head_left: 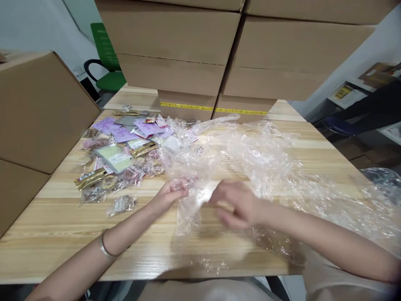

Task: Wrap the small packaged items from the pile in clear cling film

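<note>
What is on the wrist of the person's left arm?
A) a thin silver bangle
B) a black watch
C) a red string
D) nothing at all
A: a thin silver bangle circles the wrist behind the left hand, which pinches the crinkled clear plastic sheet on the pale wooden table.

No wording or number can be made out anywhere. Up and left of the left hand's fingers (180, 186), the small packets (125, 144) carry white labels with print too small and blurred to read. Well beyond both hands' fingertips, a yellow tape strip (213, 108) across the stacked cardboard boxes (175, 54) bears dark marks that stay illegible.
</note>
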A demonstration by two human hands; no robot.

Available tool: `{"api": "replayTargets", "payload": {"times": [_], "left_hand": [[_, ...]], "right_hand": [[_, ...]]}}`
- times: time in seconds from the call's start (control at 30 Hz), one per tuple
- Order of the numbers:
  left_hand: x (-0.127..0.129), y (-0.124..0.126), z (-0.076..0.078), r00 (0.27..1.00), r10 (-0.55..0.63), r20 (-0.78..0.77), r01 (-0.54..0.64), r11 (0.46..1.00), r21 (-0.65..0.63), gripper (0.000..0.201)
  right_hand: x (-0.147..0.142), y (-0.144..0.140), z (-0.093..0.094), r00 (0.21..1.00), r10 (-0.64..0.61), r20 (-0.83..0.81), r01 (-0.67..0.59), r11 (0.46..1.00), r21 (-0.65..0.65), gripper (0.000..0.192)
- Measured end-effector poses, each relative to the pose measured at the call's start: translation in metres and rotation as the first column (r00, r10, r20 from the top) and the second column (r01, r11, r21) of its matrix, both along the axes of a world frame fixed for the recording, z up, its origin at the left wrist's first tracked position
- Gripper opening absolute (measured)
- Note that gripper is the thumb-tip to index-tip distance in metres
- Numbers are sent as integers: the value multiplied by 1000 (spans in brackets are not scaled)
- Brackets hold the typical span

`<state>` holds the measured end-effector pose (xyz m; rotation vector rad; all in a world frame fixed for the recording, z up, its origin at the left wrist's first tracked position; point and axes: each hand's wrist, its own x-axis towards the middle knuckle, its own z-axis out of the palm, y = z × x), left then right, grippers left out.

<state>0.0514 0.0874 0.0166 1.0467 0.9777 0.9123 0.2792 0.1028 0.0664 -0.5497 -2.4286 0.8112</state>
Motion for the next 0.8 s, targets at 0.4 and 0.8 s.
{"api": "replayTargets", "payload": {"times": [0.4, 0.8], "left_hand": [[-31, -19, 45, 866, -362, 346, 458, 851, -256, 65], [-36, -27, 17, 455, 470, -756, -159, 879, 450, 51]], "right_hand": [[34, 69, 1, 997, 13, 75, 62, 435, -899, 91], [-8, 8, -43, 853, -499, 155, 430, 502, -750, 21]]}}
